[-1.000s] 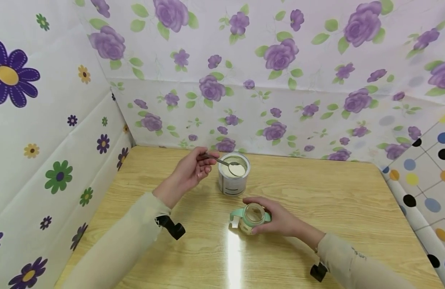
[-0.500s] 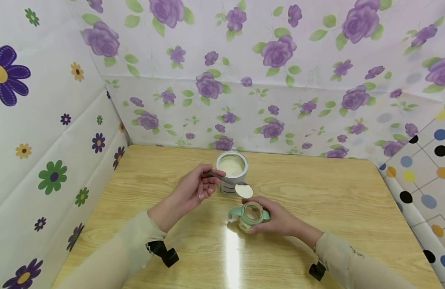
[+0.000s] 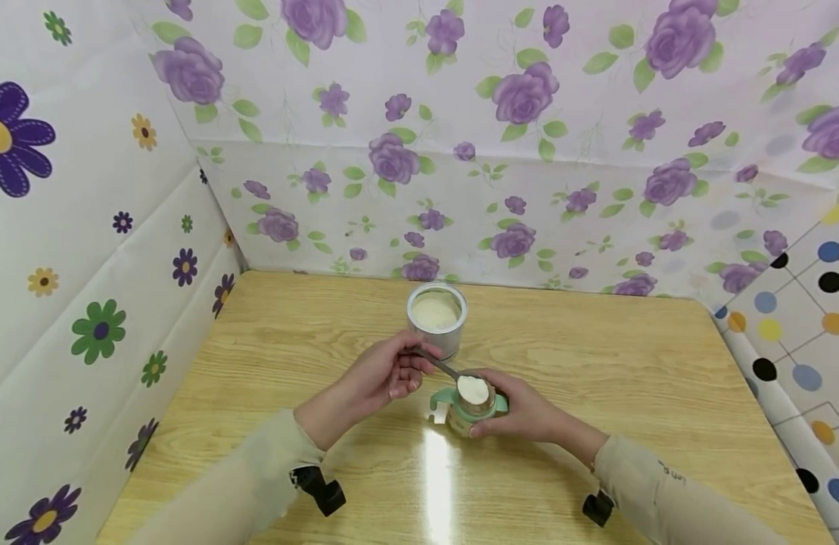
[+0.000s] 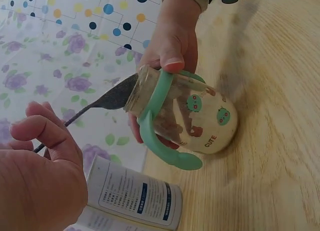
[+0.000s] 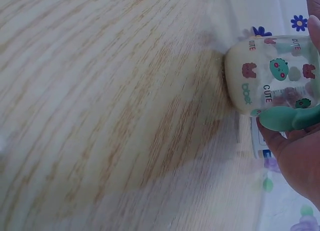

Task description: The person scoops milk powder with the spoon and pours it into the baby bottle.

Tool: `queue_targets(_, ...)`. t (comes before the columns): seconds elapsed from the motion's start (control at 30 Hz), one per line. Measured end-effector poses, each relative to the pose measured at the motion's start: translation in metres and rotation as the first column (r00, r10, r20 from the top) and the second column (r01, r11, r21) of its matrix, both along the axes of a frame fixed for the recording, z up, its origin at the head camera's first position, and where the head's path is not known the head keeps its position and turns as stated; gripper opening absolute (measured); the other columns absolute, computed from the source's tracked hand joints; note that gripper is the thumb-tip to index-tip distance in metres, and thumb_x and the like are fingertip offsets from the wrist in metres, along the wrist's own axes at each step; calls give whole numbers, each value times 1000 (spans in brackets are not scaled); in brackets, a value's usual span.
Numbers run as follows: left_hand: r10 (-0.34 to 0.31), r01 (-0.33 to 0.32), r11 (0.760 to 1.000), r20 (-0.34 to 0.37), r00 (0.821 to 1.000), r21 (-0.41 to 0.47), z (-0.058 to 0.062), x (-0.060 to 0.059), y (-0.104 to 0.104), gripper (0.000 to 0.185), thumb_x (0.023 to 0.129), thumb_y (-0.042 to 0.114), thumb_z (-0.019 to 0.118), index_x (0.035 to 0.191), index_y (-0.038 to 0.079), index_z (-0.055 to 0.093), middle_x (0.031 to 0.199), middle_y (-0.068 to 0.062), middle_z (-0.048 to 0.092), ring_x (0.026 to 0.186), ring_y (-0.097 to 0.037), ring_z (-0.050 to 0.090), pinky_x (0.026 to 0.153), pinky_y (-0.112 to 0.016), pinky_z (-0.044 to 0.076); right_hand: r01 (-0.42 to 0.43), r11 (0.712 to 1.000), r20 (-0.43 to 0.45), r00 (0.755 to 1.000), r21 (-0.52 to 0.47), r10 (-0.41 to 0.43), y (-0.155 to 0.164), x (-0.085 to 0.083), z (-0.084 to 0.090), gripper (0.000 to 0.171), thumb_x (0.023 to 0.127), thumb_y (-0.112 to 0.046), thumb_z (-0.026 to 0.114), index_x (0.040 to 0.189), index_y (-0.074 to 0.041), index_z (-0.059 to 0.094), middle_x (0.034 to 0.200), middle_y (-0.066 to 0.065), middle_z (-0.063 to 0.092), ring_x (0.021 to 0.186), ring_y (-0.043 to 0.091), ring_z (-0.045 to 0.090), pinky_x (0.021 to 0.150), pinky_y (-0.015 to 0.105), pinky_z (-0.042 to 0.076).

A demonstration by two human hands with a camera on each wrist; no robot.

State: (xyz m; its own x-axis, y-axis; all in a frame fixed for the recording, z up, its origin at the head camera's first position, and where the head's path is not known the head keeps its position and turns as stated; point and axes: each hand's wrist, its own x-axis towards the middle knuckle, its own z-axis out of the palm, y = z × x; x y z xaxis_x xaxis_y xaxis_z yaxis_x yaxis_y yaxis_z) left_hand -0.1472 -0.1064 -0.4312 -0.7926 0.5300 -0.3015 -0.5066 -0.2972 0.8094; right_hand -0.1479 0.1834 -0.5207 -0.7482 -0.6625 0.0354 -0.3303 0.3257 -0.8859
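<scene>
My left hand (image 3: 385, 376) pinches the handle of a dark spoon (image 4: 114, 94) between thumb and fingers. Its bowl, heaped with pale powder (image 3: 473, 390), is over the mouth of a baby bottle (image 4: 192, 113). That bottle is clear, with green side handles and printed cartoon faces, and stands upright without a lid. My right hand (image 3: 528, 409) grips the bottle around its side near the neck. Behind the left hand stands an open tin (image 3: 453, 342) of the same pale powder, partly covered by that hand in the head view.
A wooden table (image 3: 630, 363) carries everything. Floral cloth (image 3: 514, 166) hangs along its back edge, with patterned sheets on the left and right sides. A camera on a strap (image 3: 320, 490) sits at the left wrist.
The left hand has brought the loaded spoon out of the tin, toward me and to the right, over the bottle's mouth. The right hand and bottle have barely moved.
</scene>
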Motion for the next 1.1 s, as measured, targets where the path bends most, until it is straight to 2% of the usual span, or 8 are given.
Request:
queue_targets(0.23,-50,49,998,-36,998,-38,-1,2,5,38,114,26,47,108,2,76,78,1,73,53,-3,56,43,-14,37,-13,1000,-3,1000,-6,13,-1,-2,-1,78,86,-27,93,155,-21,55,145,1,64,127,18,63,106,36,52)
queue_targets(0.43,-99,84,983,-88,991,-166,1,3,12,40,111,27,54,121,-7,72,79,1,70,54,-4,53,43,-15,37,-17,1000,-1,1000,0,17,0,-1,-2,78,88,-28,92,156,-21,53,148,4,62,128,19,63,105,35,53)
queue_targets(0.57,-136,103,966,-130,982,-236,3,4,15,43,110,27,56,127,-10,69,80,2,69,53,-4,52,43,-16,37,-13,1000,10,1000,-6,13,0,-2,-2,80,87,-28,93,156,-24,53,148,0,63,128,18,63,106,35,53)
queue_targets(0.93,-197,115,941,-241,950,-318,7,7,17,37,111,20,53,126,-8,72,84,0,65,55,-7,51,45,-20,37,-20,1000,17,1000,-7,20,0,0,1,79,86,-31,93,155,-25,54,143,-4,65,124,18,65,104,36,54)
queue_targets(1.1,-218,114,928,-271,937,-353,8,7,15,36,105,11,50,127,-6,73,86,-5,62,56,-10,49,45,-22,36,-28,1000,20,999,-11,28,0,-1,-1,78,87,-29,93,155,-25,54,143,-4,65,123,18,65,102,36,54)
